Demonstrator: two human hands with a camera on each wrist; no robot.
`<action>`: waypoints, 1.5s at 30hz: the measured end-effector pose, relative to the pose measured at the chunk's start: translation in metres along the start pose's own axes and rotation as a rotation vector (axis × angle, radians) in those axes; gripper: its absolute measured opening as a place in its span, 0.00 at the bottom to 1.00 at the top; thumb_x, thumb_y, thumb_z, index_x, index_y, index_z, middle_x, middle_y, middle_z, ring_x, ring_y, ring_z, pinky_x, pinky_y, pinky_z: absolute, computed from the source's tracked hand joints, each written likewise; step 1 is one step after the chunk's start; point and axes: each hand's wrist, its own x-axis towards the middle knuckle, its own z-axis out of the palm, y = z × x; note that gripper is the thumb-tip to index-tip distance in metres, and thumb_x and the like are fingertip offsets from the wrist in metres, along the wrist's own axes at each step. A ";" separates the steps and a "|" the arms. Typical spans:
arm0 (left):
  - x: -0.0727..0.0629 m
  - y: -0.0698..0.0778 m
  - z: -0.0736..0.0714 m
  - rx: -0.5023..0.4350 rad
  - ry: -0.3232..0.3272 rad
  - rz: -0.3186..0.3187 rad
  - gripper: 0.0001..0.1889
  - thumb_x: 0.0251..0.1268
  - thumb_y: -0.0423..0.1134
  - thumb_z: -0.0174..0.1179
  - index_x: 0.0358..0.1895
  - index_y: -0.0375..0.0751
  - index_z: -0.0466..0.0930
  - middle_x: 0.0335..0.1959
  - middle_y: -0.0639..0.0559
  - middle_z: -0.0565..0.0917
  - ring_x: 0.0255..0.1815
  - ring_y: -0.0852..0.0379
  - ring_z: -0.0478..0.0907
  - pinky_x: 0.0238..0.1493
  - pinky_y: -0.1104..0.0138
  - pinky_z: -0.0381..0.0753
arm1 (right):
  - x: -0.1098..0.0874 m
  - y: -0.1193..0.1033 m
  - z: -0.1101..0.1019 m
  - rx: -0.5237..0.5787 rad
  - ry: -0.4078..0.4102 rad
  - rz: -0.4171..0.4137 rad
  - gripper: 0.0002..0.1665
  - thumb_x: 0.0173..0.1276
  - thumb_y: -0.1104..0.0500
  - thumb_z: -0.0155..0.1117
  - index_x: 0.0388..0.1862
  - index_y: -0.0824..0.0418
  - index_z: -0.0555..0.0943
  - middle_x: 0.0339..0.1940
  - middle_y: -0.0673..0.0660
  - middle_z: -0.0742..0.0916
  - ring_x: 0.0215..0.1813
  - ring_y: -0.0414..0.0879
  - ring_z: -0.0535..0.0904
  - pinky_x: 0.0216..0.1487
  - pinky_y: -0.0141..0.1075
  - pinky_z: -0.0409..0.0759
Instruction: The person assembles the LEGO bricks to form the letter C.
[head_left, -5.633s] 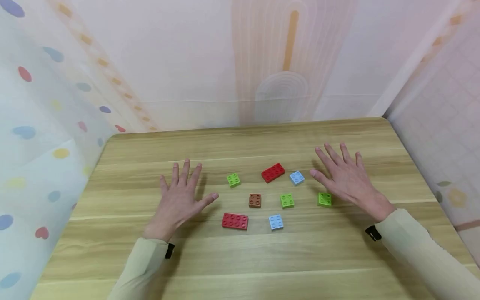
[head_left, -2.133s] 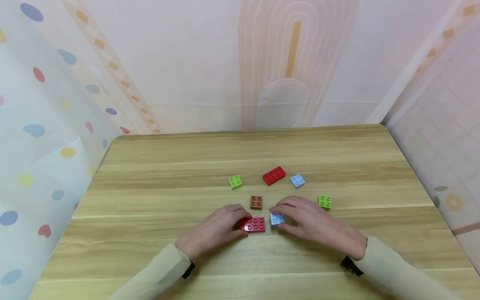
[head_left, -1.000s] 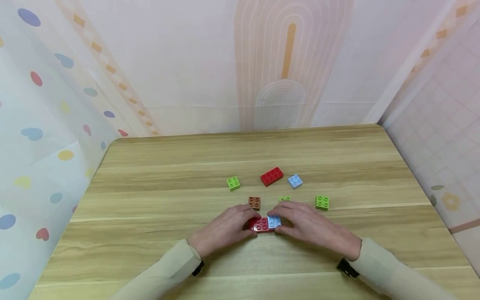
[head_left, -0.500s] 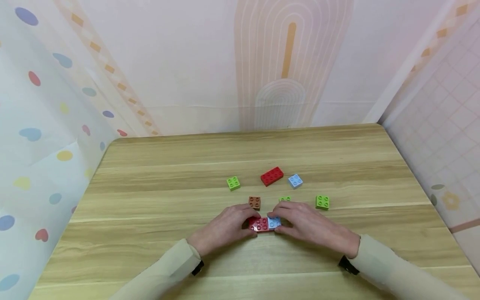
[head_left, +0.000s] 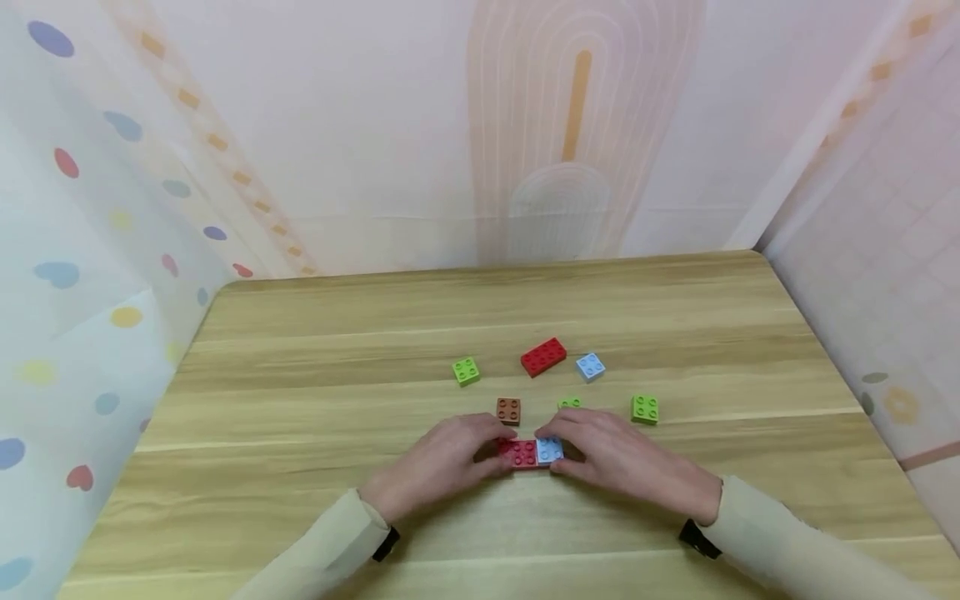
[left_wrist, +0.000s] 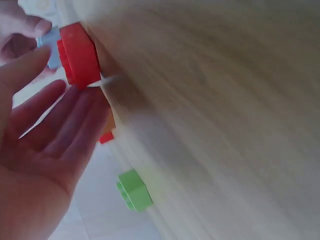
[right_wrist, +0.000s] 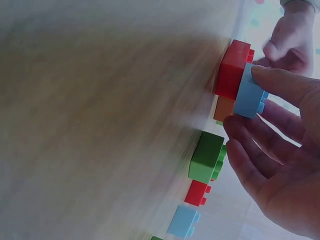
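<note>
A light blue two-by-two building brick sits on the right end of a red two-by-four brick near the table's middle. My right hand pinches the blue brick between thumb and fingers. Around the red brick's left end is my left hand, its thumb and fingers spread apart. In the left wrist view its fingers lie extended beside the red brick, and the thumb stands off from it. A brown brick lies just behind. The right hand partly hides a green brick.
Farther back on the wooden table lie a green brick, a second red brick and another light blue brick. One more green brick lies beyond the right hand. A patterned cloth wall borders the table's back.
Earlier both hands lay spread beside the bricks. They moved in, and the blue brick went onto the red one. Over the last half second, the left hand drew slightly left, its grip loosening.
</note>
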 end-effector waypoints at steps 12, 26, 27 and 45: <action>0.015 -0.013 -0.007 0.005 0.171 -0.038 0.20 0.68 0.43 0.65 0.60 0.43 0.77 0.59 0.52 0.79 0.61 0.55 0.75 0.63 0.60 0.74 | -0.002 0.002 0.001 -0.105 0.066 -0.026 0.25 0.62 0.50 0.74 0.56 0.57 0.81 0.48 0.49 0.84 0.49 0.42 0.78 0.56 0.45 0.79; 0.035 -0.024 -0.002 0.001 0.052 -0.125 0.26 0.64 0.46 0.68 0.63 0.41 0.76 0.61 0.48 0.79 0.63 0.52 0.74 0.66 0.57 0.72 | 0.005 0.000 0.001 -0.158 0.035 -0.060 0.28 0.61 0.45 0.74 0.56 0.55 0.82 0.51 0.49 0.86 0.56 0.46 0.78 0.57 0.47 0.75; 0.036 -0.025 -0.002 0.001 0.051 -0.123 0.25 0.63 0.45 0.69 0.62 0.42 0.77 0.59 0.48 0.80 0.62 0.52 0.75 0.65 0.58 0.73 | 0.005 0.000 0.001 -0.159 0.039 -0.061 0.26 0.61 0.46 0.74 0.56 0.55 0.83 0.50 0.49 0.86 0.56 0.46 0.78 0.56 0.47 0.75; 0.024 -0.023 -0.007 -0.033 0.128 -0.114 0.18 0.65 0.44 0.67 0.57 0.45 0.81 0.51 0.55 0.85 0.51 0.61 0.80 0.54 0.65 0.80 | 0.003 0.002 0.002 -0.155 0.055 -0.044 0.23 0.63 0.48 0.73 0.55 0.55 0.83 0.51 0.50 0.86 0.57 0.48 0.79 0.60 0.50 0.73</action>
